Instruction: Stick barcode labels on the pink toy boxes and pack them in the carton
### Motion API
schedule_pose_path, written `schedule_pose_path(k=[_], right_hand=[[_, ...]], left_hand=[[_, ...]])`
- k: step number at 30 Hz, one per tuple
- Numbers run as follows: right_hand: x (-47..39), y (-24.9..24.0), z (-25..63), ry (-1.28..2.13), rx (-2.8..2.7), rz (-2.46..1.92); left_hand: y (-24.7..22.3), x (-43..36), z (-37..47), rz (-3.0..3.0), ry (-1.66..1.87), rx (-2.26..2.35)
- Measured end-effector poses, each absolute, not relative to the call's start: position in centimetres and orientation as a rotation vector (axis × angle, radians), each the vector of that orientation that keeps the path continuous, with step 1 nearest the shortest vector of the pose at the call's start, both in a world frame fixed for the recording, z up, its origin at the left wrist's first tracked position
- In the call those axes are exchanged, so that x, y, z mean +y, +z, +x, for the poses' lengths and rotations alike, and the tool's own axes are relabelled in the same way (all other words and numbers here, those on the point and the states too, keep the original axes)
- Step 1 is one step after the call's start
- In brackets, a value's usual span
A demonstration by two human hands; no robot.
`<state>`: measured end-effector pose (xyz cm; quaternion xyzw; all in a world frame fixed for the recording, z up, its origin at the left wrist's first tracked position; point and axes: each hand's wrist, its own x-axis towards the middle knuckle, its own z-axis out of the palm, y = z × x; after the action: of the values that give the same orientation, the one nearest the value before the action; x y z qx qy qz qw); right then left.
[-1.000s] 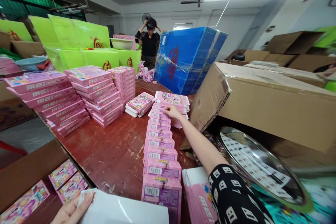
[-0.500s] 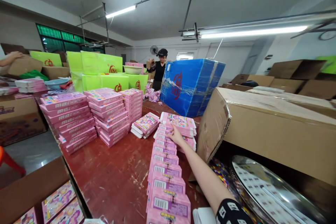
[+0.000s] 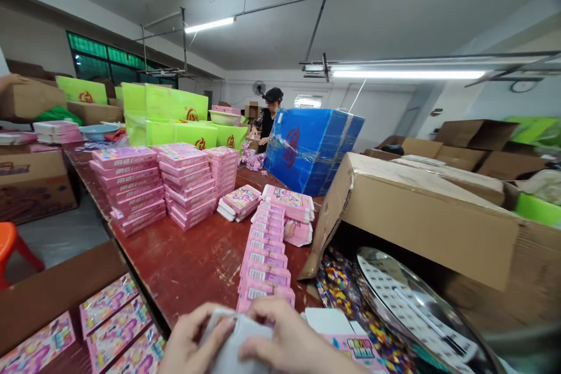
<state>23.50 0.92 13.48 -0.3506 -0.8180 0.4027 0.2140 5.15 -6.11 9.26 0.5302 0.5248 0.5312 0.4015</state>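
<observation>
Partly covered by fingers, blurred, and cut off by the lower edge: white carton (image 3: 240, 336). Cannot make out its full shape or underside. Both wrists at or past the lower edge. Partly screened by the blue box (image 3: 302, 146): person (image 3: 266, 120) at the far end, face obscured.

Compared with the earlier frame, now at lower center, back from the far end of the row of pink cartons (image 3: 265, 260): right hand (image 3: 284, 330). Now in view as well: left hand (image 3: 190, 339). At the far end, now lowered from head height: the person's arms.

Noted on the left hand: fingers curled around the left side of the white carton, thumb across its face. Noted on the right hand: reaching in from the lower right, fingers bent over the upper edge, thumb pressed to the face. Grasp by both, in front of the near end of the row. Under the row: red counter (image 3: 193, 266). At left on it: stacked pink boxes (image 3: 135, 181). To the right: round metal tray (image 3: 471, 327), partly beneath the cardboard box (image 3: 429, 216).
</observation>
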Motion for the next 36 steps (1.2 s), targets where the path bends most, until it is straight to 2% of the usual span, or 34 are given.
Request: schedule_pose_path(k=[3,8,17,27,29,36], right_hand=[[0.5,14.5,24.7,1.117,-2.194,-1.036],[2.3,16.0,25.5,1.15,-2.094,-0.854],[3.3,14.3,25.6,0.962,-2.109,-0.86],[2.1,13.5,25.9,0.138,-2.067,-0.554],[1.9,13.5,25.8,0.199,-2.028,-0.533],[2.0,14.1,24.2,0.775,-1.912,-0.588]], left_hand=[[11.0,-5.5,6.5,1.426,1.418,1.313],[11.8,-4.0,7.7,1.455,1.484,1.303],[11.0,-2.6,8.9,1.493,1.573,1.251],[11.0,-2.1,8.8,1.405,1.578,1.249],[10.7,-2.2,8.8,1.402,1.574,1.268],[9.7,-2.5,8.8,1.53,1.596,1.336]])
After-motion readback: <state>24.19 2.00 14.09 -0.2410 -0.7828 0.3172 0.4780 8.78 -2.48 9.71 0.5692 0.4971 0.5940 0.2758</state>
